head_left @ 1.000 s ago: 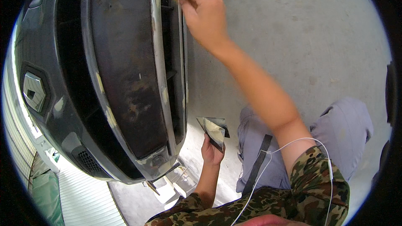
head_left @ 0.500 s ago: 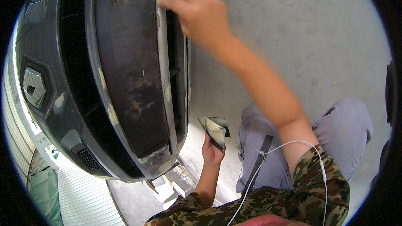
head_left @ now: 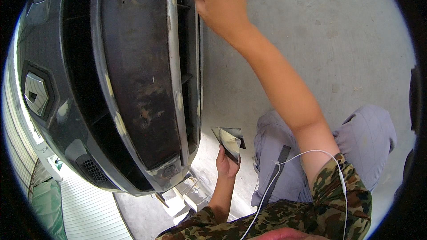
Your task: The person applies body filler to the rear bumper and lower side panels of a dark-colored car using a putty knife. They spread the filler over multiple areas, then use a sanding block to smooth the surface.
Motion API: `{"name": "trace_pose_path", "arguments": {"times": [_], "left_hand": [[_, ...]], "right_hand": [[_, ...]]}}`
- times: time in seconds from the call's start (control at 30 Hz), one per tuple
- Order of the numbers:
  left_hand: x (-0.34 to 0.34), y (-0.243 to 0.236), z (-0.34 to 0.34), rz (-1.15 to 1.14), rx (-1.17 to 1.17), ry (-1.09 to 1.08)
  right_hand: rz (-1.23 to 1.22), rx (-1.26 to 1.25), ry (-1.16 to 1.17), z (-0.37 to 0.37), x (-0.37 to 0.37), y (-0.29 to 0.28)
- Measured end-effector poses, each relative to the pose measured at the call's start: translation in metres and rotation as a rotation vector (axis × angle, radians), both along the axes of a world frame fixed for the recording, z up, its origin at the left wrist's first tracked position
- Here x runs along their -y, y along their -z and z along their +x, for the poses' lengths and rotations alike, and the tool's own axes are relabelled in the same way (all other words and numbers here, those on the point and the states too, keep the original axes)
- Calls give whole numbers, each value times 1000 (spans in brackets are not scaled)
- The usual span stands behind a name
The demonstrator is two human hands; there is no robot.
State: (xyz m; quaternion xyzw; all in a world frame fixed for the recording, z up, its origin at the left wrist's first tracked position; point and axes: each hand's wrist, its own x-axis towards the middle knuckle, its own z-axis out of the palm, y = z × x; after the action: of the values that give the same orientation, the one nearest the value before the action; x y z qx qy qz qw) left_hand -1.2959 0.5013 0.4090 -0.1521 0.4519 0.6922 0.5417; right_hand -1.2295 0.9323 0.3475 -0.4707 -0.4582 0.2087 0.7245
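A dark car bumper (head_left: 138, 49) fills the left side, with pale putty patches along its raised strips. My right hand (head_left: 220, 2) reaches to the top of the picture, its fingers pinched together against the grey strip (head_left: 174, 40). Whatever lies between those fingertips, if anything, is hidden. Lower down, my left hand (head_left: 227, 166) grips a dark putty board (head_left: 233, 151), apart from the bumper. Cream putty (head_left: 228, 140) is heaped on the board, which looks like overlapping flat pieces.
Grey concrete floor (head_left: 320, 40) stretches to the right. My bent knees (head_left: 369, 142) are close beneath the right arm. A white cable (head_left: 307, 152) loops across my lap. Past the bumper's lower end are pale objects (head_left: 175, 204) and a green cover (head_left: 46, 206).
My right hand has moved upward along the strip, its fingers still pinched. My left hand and the putty board have shifted only slightly downward.
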Motion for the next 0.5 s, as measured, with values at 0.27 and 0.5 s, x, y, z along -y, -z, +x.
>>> {"name": "trace_pose_path", "arguments": {"times": [0.27,0.5], "left_hand": [[10,25,-1,2,72,-26],[22,38,12,-5,60,-14]], "right_hand": [[178,18,-126,-18,39,28],[22,-204,-127,2,53,44]]}}
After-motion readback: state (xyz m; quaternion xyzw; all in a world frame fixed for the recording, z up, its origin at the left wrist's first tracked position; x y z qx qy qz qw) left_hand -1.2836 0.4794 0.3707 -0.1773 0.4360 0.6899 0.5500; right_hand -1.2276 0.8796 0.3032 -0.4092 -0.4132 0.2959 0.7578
